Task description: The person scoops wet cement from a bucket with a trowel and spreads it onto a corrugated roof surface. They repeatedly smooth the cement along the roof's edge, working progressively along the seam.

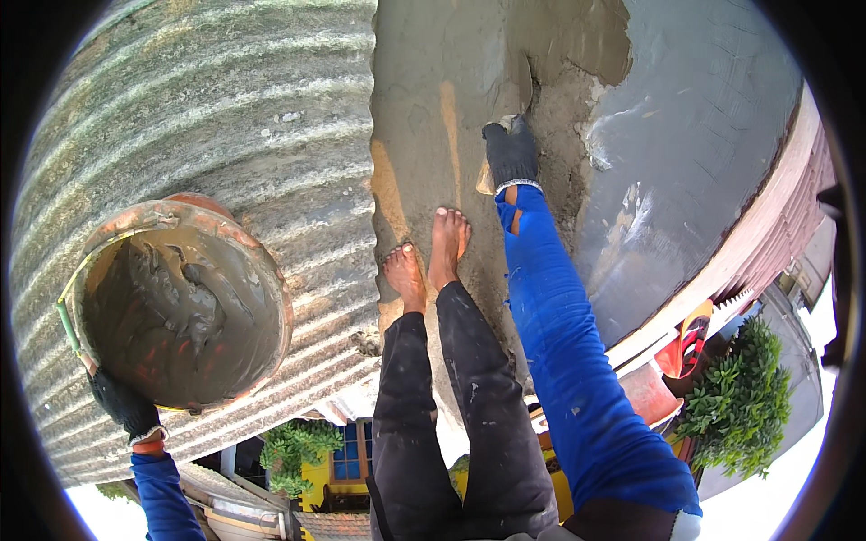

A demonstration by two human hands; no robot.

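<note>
In a dark knitted glove, my left hand (124,404) is closed at the near left rim of a round bucket (287,311), below its thin wire handle with a green grip (67,326). Wet grey mortar (185,302) fills much of the bucket, its surface stirred into ridges. My right hand (512,153), gloved too, reaches ahead and is closed round a trowel. The trowel's pale wooden handle (485,180) pokes out beside my wrist. Its thin blade (525,83) lies against the mortar-coated surface, where a smooth wet patch (568,36) meets a rougher strip (561,135).
The bucket rests on corrugated roofing sheets (307,117) at the left. My bare feet (444,243) stand on the grey-coated ledge. A smooth grey slope (686,162) rises at the right. Beyond its edge are an orange-and-black object (693,338), a bush (740,397) and a yellow house (316,478).
</note>
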